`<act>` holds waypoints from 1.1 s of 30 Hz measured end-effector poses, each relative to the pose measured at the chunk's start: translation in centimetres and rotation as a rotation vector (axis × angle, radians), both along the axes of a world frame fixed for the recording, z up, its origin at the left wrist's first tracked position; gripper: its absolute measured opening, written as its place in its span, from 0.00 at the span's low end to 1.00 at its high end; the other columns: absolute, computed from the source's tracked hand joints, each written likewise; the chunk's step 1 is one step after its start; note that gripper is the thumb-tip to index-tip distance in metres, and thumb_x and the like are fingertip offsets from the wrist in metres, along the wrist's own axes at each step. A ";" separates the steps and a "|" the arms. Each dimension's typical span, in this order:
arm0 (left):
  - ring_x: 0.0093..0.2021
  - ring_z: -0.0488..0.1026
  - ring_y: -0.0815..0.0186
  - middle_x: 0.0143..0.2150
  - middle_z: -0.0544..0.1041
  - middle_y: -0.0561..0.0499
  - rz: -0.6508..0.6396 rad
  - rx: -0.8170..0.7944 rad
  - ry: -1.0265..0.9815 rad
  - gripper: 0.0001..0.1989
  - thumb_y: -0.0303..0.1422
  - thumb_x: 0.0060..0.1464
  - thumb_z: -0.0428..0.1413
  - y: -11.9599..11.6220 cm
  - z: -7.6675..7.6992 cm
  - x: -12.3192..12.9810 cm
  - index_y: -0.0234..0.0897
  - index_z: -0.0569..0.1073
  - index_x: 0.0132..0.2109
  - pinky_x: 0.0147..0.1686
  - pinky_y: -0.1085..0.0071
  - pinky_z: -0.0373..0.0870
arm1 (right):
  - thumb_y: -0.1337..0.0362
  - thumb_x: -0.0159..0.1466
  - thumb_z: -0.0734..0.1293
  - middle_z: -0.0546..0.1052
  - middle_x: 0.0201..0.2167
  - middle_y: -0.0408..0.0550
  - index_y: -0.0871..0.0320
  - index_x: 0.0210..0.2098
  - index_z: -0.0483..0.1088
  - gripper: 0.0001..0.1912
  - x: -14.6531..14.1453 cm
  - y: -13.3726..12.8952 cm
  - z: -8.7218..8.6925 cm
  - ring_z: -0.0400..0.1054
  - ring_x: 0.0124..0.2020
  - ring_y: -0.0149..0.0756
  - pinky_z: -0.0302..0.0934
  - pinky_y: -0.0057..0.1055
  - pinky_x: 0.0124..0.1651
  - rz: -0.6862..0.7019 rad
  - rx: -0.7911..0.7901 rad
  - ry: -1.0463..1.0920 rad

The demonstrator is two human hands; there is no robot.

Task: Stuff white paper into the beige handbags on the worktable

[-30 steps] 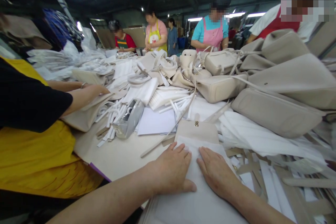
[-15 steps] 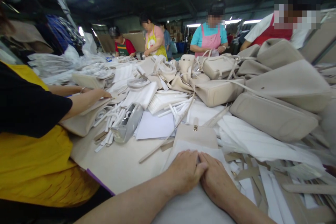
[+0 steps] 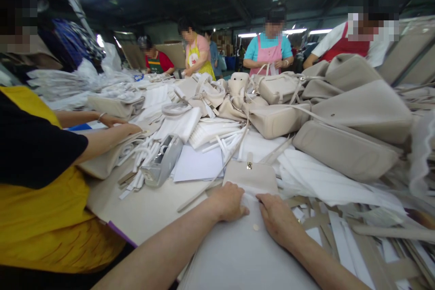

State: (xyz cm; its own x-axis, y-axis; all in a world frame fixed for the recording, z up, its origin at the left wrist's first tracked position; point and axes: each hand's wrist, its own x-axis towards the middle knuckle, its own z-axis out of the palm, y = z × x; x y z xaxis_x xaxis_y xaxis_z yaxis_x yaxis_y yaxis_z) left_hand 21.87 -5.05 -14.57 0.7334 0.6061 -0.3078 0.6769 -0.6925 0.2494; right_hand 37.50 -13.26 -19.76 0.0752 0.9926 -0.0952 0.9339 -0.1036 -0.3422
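A beige handbag [image 3: 249, 176] with its flap laid away from me and a gold clasp [image 3: 249, 165] lies in front of me. A pale, thin covering sheet [image 3: 248, 258] spreads over its near part, with a small round light spot on it. My left hand [image 3: 228, 201] curls over the bag's left side, just below the flap, thumb turned inward. On the other side my right hand [image 3: 277, 217] bends its fingers over the matching edge. A small gap separates the hands. Which layers the fingertips grip is hidden.
A grey tape dispenser [image 3: 162, 161] and white papers [image 3: 198, 163] lie left of the bag. Beige bags [image 3: 346, 149] are heaped behind and right; loose strips [image 3: 343, 235] cover the near right. A co-worker in a yellow apron [image 3: 44, 217] handles another bag at left. Several people work beyond.
My hands, which were together over the sheet, have moved apart to the bag's two sides. The small round spot now shows between them. The view has shifted slightly.
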 end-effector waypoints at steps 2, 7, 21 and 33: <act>0.54 0.64 0.51 0.51 0.71 0.37 0.052 0.017 0.012 0.32 0.50 0.45 0.55 0.3 0.0 -0.1 0.29 0.69 0.50 0.53 0.61 0.61 | 0.66 0.64 0.54 0.73 0.43 0.51 0.59 0.49 0.67 0.17 0.0 0.1 0.1 0.63 0.47 0.43 0.55 0.37 0.50 0.009 0.001 -0.016; 0.51 0.66 0.50 0.49 0.71 0.37 0.178 0.072 0.026 0.36 0.56 0.43 0.53 -0.1 -0.6 -0.7 0.30 0.68 0.50 0.51 0.59 0.62 | 0.66 0.64 0.53 0.72 0.40 0.52 0.59 0.46 0.69 0.16 -0.4 0.0 0.2 0.63 0.45 0.45 0.54 0.39 0.48 0.017 0.007 -0.051; 0.55 0.62 0.56 0.51 0.69 0.47 0.077 0.074 -0.093 0.31 0.58 0.43 0.52 0.5 -2.4 -1.8 0.45 0.70 0.49 0.55 0.57 0.55 | 0.64 0.66 0.52 0.72 0.41 0.50 0.57 0.45 0.69 0.16 -0.7 -0.2 0.2 0.62 0.45 0.42 0.52 0.37 0.48 0.034 0.011 -0.104; 0.52 0.64 0.47 0.48 0.72 0.34 0.166 0.277 0.059 0.35 0.58 0.48 0.45 0.7 0.6 -2.6 0.30 0.74 0.45 0.57 0.45 0.45 | 0.65 0.66 0.51 0.71 0.40 0.52 0.59 0.44 0.69 0.17 -0.9 -0.5 0.4 0.62 0.44 0.43 0.53 0.39 0.48 0.030 0.032 -0.128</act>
State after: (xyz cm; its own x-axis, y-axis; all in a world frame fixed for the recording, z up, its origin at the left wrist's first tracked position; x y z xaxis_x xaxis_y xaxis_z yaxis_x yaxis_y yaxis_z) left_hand 19.25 -4.32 -13.98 0.6031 0.7827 -0.1536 0.7941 -0.6073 0.0238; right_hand 36.63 -13.77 -19.34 0.0547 0.9970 -0.0555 0.9727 -0.0658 -0.2226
